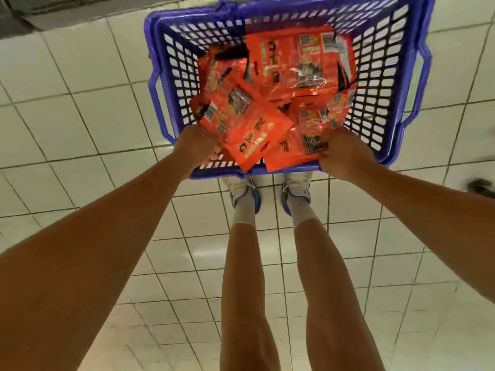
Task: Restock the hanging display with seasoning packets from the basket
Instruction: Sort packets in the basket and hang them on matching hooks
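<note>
Hands reach into the basket (412, 84): left hand (197, 145) and right hand (341, 151) each grasp orange packets (249, 129) at its near rim. Gathering stock seems underway. Next, lift them toward the display, unseen here.

Floor (80, 124) of pale square tiles with dark grout lines. Two white shoes with blue trim, the left shoe (247, 194) and the right shoe (296, 192), side by side, with white socks (245, 212) above. Dark blurred object (480, 186) at right edge.

Bare forearms and lower legs, white socks (301, 211), white sneakers (247, 190) with blue trim.
</note>
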The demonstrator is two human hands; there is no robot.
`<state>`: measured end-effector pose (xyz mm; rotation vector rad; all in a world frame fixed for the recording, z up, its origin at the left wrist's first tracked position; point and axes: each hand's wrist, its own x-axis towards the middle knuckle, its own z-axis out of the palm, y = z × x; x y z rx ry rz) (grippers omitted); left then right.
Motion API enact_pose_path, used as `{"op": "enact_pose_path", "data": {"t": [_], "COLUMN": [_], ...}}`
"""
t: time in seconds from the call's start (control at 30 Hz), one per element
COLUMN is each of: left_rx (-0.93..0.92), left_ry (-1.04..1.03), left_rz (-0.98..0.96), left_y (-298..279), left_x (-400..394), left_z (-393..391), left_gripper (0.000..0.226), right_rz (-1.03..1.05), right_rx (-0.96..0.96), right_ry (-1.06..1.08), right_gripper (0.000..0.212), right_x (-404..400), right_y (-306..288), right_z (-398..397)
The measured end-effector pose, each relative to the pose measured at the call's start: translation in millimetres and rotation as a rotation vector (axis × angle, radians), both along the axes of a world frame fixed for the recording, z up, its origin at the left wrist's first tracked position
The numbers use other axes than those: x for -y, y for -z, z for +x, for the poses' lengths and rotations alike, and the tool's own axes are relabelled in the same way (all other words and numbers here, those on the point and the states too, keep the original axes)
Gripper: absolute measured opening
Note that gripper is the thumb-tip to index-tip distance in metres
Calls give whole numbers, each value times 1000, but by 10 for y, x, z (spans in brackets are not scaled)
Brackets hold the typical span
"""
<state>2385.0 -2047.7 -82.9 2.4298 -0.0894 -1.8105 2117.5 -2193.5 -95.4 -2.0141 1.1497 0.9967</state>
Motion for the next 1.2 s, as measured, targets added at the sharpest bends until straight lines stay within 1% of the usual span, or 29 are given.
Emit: {"op": "enact_pose_path", "data": {"t": [0.03,0.07,0.13,0.17,0.2,0.27,0.3,0.33,0.4,0.47,0.53,0.6,0.67,0.73,0.83,0.87,0.9,0.93,1.0,1.07,1.1,1.13,1.2], "left_rx": [36,93,210,225,216,195,203,216,232,237,243,255,254,243,249,232,205,165,65,76,79,56,-11], "left_ry": [84,221,492,551,576,642,718,801,898,929,921,904,853,775,637,549,411,222,-163,-301,-378,-470,-620], "left_rz": [-18,-49,-158,-202,-221,-196,-181,-180,-174,-172,-176,-219,-258,-296,-457,-505,-531,-523,-440,-346,-328,-325,-320], "left_y": [48,90,154,189,234,328,368,415,493,535,558,556,524,458,306,234,150,36,-155,-301,-380,-462,-641], "left_x": [-14,-26,-65,-87,-112,-145,-151,-153,-122,-80,-52,-55,-58,-56,-42,-23,-10,18,78,115,129,142,182], "left_z": [0,-5,-44,-67,-84,-116,-138,-167,-243,-323,-391,-457,-503,-500,-429,-392,-365,-339,-269,-174,-128,-96,-58], "left_gripper": [32,33,44,55,70,106,119,126,129,125,118,103,84,72,59,53,46,37,17,22,25,29,40], "right_rz": [-7,5,42,51,72,113,146,182,265,304,266,205,206,270,274,257,235,215,209,275,336,408,523], "right_rx": [62,109,167,174,167,114,78,51,12,0,19,56,86,146,258,288,318,347,385,436,466,505,560], "right_ry": [-39,-73,-136,-162,-161,-218,-267,-307,-345,-405,-472,-525,-480,-307,-22,54,127,200,379,597,708,816,973], "right_gripper": [52,70,97,105,111,119,121,122,125,128,127,116,99,75,40,32,25,20,14,7,8,18,26], "right_x": [-25,-50,-93,-91,-85,-80,-84,-96,-129,-179,-235,-270,-258,-202,-101,-56,-8,45,160,282,338,378,430], "right_y": [28,72,143,175,234,355,398,444,506,511,475,415,355,277,116,63,4,-49,-197,-388,-495,-595,-775], "right_z": [-27,-58,-45,7,53,163,219,267,321,336,313,284,247,206,165,162,169,177,226,288,325,362,431]}}
